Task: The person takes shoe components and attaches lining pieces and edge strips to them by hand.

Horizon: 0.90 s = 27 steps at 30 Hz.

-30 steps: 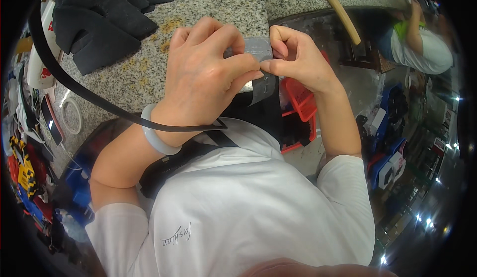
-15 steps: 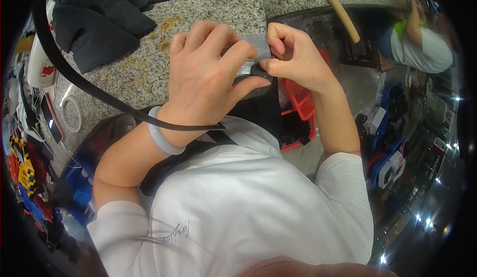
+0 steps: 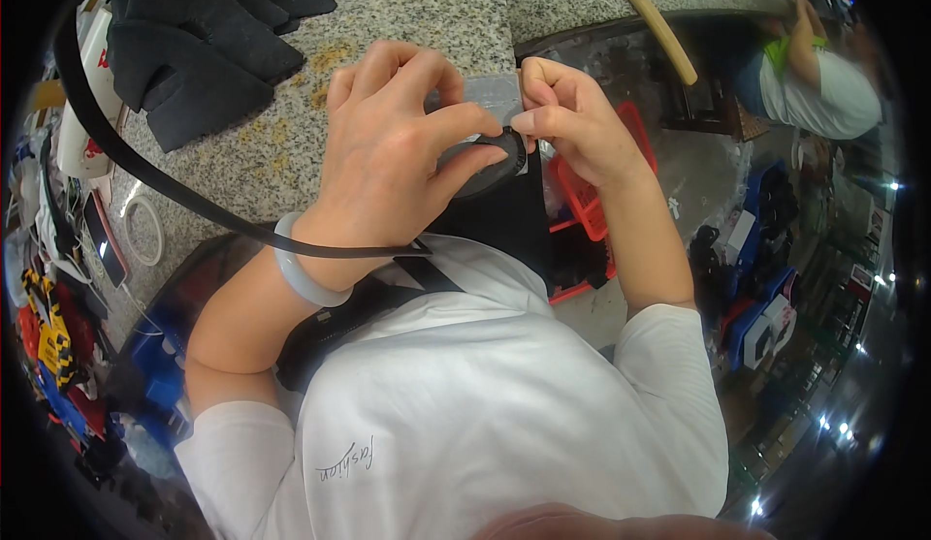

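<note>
Between the thumb and fingers of my left hand point(image 3: 388, 142) is a dark piece with a rounded edge point(image 3: 475, 175), partly hidden by the fingers. My right hand point(image 3: 572, 118) pinches at that same edge with thumb and curled fingers, its tips close to my left fingertips. Whatever small part lies under the right thumb is too covered to make out. A clear, greyish plastic sheet point(image 3: 493, 94) shows behind the fingertips, at the counter's edge. A pale bangle point(image 3: 308, 270) circles my left wrist, and a long black strip point(image 3: 184, 185) runs across in front of it.
Dark shaped fabric pieces point(image 3: 199, 41) lie stacked on the speckled stone counter point(image 3: 291, 138). A wooden handle point(image 3: 648, 18) sticks out at the upper right. Red plastic baskets point(image 3: 593, 191) stand below my right hand. Another person point(image 3: 819, 84) is at the far right. A white ring point(image 3: 144, 233) lies at left.
The dark piece has turned, so more of its rounded edge shows. My left thumb and forefinger have drawn closer together on it, and my right thumb has shifted slightly up.
</note>
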Tool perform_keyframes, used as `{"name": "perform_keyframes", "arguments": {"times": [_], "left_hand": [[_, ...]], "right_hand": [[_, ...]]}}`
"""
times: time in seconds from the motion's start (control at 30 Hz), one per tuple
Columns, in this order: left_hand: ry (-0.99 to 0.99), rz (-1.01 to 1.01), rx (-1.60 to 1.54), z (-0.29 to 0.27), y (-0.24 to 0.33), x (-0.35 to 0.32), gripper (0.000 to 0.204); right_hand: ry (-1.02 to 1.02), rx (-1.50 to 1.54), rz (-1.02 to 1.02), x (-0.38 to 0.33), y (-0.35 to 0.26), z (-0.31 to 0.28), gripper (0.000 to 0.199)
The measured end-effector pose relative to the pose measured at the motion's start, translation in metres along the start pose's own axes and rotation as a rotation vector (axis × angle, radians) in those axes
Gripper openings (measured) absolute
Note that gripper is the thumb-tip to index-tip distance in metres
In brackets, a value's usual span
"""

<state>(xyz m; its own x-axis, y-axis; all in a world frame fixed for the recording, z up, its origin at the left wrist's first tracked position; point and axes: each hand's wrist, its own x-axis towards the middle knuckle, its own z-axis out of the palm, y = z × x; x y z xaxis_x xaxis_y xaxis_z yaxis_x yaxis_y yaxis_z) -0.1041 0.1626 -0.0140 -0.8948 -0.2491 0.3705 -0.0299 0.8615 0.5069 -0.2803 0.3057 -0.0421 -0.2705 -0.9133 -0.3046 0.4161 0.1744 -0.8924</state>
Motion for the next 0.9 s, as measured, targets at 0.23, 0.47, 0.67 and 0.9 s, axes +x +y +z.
{"name": "perform_keyframes", "arguments": {"times": [0.23,0.47,0.67,0.9], "left_hand": [[0.028,0.014,0.013,0.0,0.0,-0.001,0.023],[0.119,0.014,-0.045,0.013,0.004,-0.01,0.022],[0.136,0.059,-0.011,0.009,0.007,-0.009,0.021],[0.2,0.08,-0.013,0.018,0.011,-0.016,0.018]], "right_hand": [[-0.032,-0.205,-0.005,0.002,-0.003,-0.002,0.034],[-0.009,-0.292,-0.086,0.002,-0.002,0.001,0.036],[-0.038,-0.307,-0.045,0.001,-0.006,-0.002,0.036],[-0.063,-0.264,0.045,0.0,-0.016,-0.001,0.038]]}}
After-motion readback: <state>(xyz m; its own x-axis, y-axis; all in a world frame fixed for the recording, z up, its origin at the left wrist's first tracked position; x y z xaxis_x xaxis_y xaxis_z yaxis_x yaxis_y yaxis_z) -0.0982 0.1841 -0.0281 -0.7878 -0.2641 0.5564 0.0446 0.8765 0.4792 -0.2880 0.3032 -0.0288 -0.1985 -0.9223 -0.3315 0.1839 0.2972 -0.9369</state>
